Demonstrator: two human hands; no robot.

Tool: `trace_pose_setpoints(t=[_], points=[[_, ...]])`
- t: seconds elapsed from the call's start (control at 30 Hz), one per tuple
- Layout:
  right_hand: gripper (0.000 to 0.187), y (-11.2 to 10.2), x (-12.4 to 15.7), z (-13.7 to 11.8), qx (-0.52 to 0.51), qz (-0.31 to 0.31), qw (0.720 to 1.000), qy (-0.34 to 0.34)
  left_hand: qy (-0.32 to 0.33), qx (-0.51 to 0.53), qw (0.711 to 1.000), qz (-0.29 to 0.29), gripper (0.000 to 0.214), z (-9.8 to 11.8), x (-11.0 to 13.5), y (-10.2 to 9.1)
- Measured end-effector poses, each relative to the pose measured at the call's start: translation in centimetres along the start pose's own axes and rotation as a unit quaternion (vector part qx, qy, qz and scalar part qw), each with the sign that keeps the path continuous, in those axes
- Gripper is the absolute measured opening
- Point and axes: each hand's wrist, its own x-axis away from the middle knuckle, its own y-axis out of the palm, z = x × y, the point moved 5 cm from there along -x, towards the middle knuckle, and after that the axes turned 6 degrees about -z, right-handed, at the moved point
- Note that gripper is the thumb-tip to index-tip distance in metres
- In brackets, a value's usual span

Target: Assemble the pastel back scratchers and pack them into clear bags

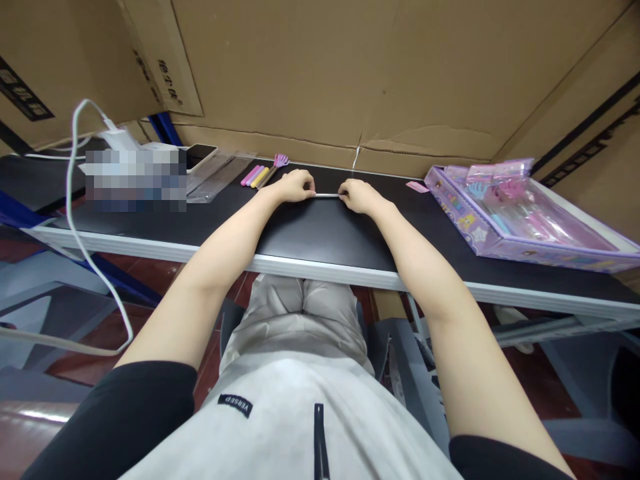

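A thin, silvery rod (327,195) spans the gap between my two hands, level and just above the black tabletop. My left hand (299,185) pinches its left end, and my right hand (360,195) pinches the other end with the fingers curled in. The fingers hide both ends of the rod. Left of my left hand lie several slim coloured tubes (255,176) in pink, purple, yellow and brown. Beside them is a stick with a pinkish-purple claw-shaped top (281,161).
A purple printed box (473,223) holding plastic-wrapped items stands at the right. Near it lies a small pink piece (417,187). To the left are clear plastic bags (215,177), a phone (201,155) and a white cable (75,213) hanging over the edge. Cardboard (300,73) walls the back.
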Motion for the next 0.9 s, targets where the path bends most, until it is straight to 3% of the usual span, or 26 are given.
trace_pose_setpoints(t=[0.1,0.27,0.43,0.6,0.9], points=[[0.040,0.1,-0.1,0.1,-0.006,-0.002,1.000,-0.001,-0.081,-0.011,0.997,0.019,0.028,-0.2,0.8,-1.2],[0.039,0.1,-0.1,0.0,-0.017,0.001,1.000,-0.003,-0.256,-0.044,0.958,0.124,0.048,-2.1,3.3,-4.0],[0.039,0.0,0.0,0.0,-0.019,0.003,1.000,-0.003,-0.373,-0.057,0.915,0.139,0.065,-4.2,5.4,-5.1],[0.040,0.0,0.0,0.1,-0.019,0.001,1.000,-0.009,-0.412,-0.072,0.901,0.116,0.067,-5.2,5.4,-4.7],[0.041,0.3,-0.3,0.3,-0.013,0.009,1.000,-0.009,-0.402,-0.032,0.909,0.106,0.069,-5.8,5.3,-4.3]])
